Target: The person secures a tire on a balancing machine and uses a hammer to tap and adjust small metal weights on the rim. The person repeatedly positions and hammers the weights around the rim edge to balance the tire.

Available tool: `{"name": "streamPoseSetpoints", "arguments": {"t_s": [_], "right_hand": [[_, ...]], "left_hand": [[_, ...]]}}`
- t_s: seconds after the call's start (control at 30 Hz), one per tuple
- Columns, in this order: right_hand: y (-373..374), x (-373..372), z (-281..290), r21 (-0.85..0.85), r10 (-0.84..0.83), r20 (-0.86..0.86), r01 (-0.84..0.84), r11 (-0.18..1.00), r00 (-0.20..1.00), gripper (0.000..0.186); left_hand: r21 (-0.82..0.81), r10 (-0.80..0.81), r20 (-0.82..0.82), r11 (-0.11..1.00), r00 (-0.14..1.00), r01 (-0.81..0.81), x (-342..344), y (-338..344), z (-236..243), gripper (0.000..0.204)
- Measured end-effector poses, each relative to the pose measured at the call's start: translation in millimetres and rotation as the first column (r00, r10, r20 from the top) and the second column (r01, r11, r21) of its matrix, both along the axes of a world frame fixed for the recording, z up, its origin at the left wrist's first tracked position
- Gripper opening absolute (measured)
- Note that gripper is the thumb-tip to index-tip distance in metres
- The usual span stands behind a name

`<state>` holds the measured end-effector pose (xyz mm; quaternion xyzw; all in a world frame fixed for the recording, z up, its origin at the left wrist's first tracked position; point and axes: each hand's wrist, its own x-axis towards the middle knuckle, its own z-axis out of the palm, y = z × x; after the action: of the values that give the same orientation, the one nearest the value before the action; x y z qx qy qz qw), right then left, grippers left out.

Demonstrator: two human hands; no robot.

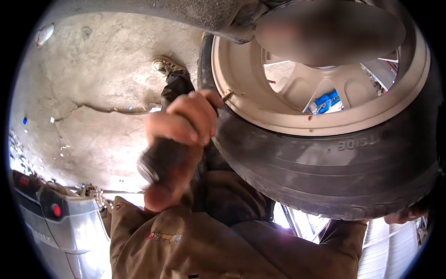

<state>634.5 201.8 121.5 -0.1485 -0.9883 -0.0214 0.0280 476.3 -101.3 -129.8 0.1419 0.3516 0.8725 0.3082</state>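
My left hand (181, 125) is closed around a dark, cylindrical tool (160, 158) with a metal end, slightly blurred, left of the wheel. A thin tip just beyond my fingers is near the rim; whether it touches is unclear. The beige alloy rim (246, 109) fills the upper right, inside a black tire (297, 172) with a scuffed sidewall. My right hand (402, 214) shows partly at the tire's lower right edge, its fingers mostly hidden. An oval blur covers the top of the rim.
A shoe (165, 65) and dark trouser leg stand on cracked concrete floor (83, 65) with small scraps. A silver vehicle (69, 218) with red lights is at lower left. My brown clothing (200, 246) fills the bottom. A dark, dirty surface (195, 21) crosses the top.
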Motion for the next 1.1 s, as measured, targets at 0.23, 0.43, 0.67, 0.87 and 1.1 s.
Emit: {"name": "streamPoseSetpoints", "arguments": {"t_s": [0.23,0.43,0.67,0.87,1.1], "right_hand": [[14.5,4.2,1.8,-0.043,-0.042,-0.023,0.041,0.998,0.999,0.087],[26.6,-0.1,0.8,-0.083,-0.049,-0.039,0.046,0.996,0.998,0.085],[31.0,6.6,-1.0,-0.106,-0.051,-0.05,0.045,0.993,0.997,0.084],[34.8,-4.3,-1.7,-0.135,-0.023,-0.06,0.015,0.991,0.998,0.082],[48.5,-6.0,-8.3,-0.163,-0.005,-0.085,-0.009,0.987,0.996,0.081]], "left_hand": [[-0.03,0.048,-0.12,0.998,0.992,-0.052,-3.4,12.0,35.3,0.047],[-0.194,-0.185,-0.12,0.968,0.975,0.16,-35.4,27.8,62.3,0.038],[-0.128,-0.269,-0.173,0.96,0.948,0.249,-48.7,60.4,40.9,0.039],[0.174,-0.234,-0.405,0.929,0.884,0.326,-57.3,126.6,13.6,0.027],[0.077,-0.27,-0.365,0.945,0.891,0.317,-42.2,147.5,24.6,0.026]]}}
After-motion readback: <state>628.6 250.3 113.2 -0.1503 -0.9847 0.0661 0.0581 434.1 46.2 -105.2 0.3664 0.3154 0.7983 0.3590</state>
